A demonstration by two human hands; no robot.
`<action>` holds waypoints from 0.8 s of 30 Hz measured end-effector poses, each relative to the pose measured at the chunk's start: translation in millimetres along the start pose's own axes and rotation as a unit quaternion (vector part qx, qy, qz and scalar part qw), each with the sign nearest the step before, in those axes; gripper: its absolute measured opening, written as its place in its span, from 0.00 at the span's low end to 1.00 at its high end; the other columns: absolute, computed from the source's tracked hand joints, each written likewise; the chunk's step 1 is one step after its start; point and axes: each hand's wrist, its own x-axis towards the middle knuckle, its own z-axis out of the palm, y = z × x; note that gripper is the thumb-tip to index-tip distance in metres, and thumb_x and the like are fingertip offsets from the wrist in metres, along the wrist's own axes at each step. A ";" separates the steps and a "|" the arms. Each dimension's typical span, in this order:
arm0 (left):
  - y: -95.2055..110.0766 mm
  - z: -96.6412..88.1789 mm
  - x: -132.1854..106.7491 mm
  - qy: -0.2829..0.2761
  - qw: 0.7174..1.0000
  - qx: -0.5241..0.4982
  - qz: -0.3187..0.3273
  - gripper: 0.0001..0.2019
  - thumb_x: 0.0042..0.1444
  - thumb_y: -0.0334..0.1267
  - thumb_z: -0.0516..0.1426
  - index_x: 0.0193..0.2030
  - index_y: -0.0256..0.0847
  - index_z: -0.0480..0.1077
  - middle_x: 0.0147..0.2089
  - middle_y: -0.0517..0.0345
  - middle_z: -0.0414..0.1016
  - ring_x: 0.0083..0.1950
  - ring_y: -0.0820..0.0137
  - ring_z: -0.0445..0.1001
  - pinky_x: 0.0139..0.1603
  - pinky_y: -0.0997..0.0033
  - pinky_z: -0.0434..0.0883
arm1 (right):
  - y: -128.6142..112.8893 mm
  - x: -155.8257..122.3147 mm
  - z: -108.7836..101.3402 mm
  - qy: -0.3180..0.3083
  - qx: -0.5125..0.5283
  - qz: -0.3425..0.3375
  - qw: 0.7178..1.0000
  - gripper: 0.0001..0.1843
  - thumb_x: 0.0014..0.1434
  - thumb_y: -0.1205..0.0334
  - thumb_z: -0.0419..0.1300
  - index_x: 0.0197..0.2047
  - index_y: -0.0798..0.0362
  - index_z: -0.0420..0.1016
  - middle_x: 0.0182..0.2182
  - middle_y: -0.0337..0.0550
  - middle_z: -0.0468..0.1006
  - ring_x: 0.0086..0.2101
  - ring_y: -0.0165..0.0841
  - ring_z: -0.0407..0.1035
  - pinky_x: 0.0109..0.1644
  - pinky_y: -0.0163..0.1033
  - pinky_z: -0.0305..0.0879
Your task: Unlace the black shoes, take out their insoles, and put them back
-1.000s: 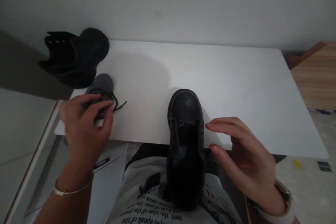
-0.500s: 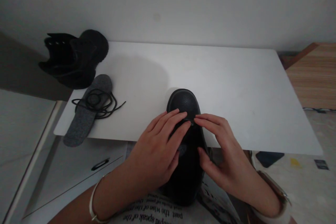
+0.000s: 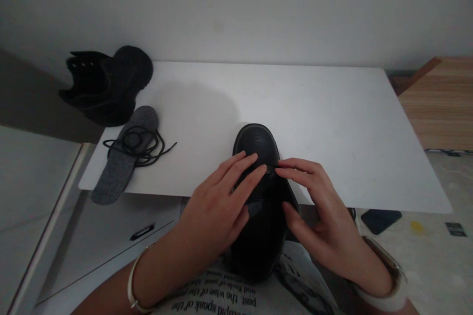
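Note:
A black leather boot (image 3: 256, 139) lies with its rounded toe pointing away from me, its toe end over the table and its dark opening towards my lap. My left hand (image 3: 221, 202) grips its left side, the long fingers laid across the upper just behind the toe and the thumb bent near the opening. From the right, my right hand (image 3: 320, 206) holds the same boot, fingertips at a seam on the upper and thumb lower down by the opening's edge. The two hands' fingertips nearly meet. The boot's underside is hidden.
A second black boot (image 3: 111, 86) rests at the table's back left corner. Before it, a grey felt insole (image 3: 114, 177) overhangs the front edge, with a coiled black shoelace (image 3: 146, 150) on top. The white table (image 3: 332, 123) backs onto a wall; a drawer handle (image 3: 142, 232) shows below.
Both hands stay on the boot. My left fingers have shifted slightly back and left, and the right thumb slightly right. The boot's opening looks a little wider; the view has moved a touch.

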 end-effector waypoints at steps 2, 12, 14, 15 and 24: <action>-3.7 -1.7 -0.7 0.001 1.000 -0.013 0.004 0.32 0.55 0.25 0.57 0.68 0.33 0.60 0.69 0.43 0.65 0.71 0.56 0.61 0.72 0.50 0.66 | -0.3 -0.4 0.3 0.010 0.000 -0.004 1.000 0.25 0.65 0.70 0.58 0.64 0.52 0.64 0.61 0.50 0.65 0.62 0.35 0.61 0.67 0.40 0.61; -12.4 6.8 7.3 0.097 0.988 -0.119 -0.009 0.17 0.60 0.31 0.59 0.56 0.34 0.69 0.60 0.42 0.74 0.63 0.55 0.69 0.64 0.48 0.71 | -6.6 -3.6 0.1 0.100 -0.025 -0.045 0.994 0.23 0.62 0.73 0.61 0.59 0.52 0.68 0.53 0.49 0.70 0.55 0.36 0.67 0.58 0.41 0.70; -11.6 7.9 9.6 0.115 0.984 -0.131 -0.016 0.14 0.61 0.31 0.59 0.53 0.35 0.71 0.58 0.43 0.76 0.60 0.56 0.72 0.62 0.49 0.72 | -16.2 -4.4 -4.4 0.094 -0.037 -0.090 0.991 0.22 0.61 0.77 0.59 0.56 0.50 0.70 0.49 0.46 0.72 0.51 0.34 0.70 0.54 0.39 0.72; -11.3 8.0 11.0 0.122 0.983 -0.136 -0.021 0.12 0.61 0.32 0.59 0.52 0.35 0.71 0.56 0.43 0.77 0.59 0.56 0.72 0.60 0.49 0.73 | -21.7 -4.1 -6.4 0.074 -0.034 -0.111 0.991 0.20 0.62 0.78 0.58 0.54 0.50 0.70 0.47 0.45 0.74 0.50 0.33 0.71 0.53 0.38 0.73; -12.4 -1.2 28.3 0.124 0.980 -0.145 -0.063 0.07 0.64 0.38 0.59 0.41 0.37 0.75 0.44 0.49 0.80 0.47 0.60 0.75 0.48 0.56 0.74 | -52.2 10.3 15.1 -0.253 -0.129 -0.113 0.952 0.10 0.64 0.76 0.57 0.38 0.54 0.76 0.35 0.41 0.80 0.30 0.33 0.74 0.31 0.37 0.70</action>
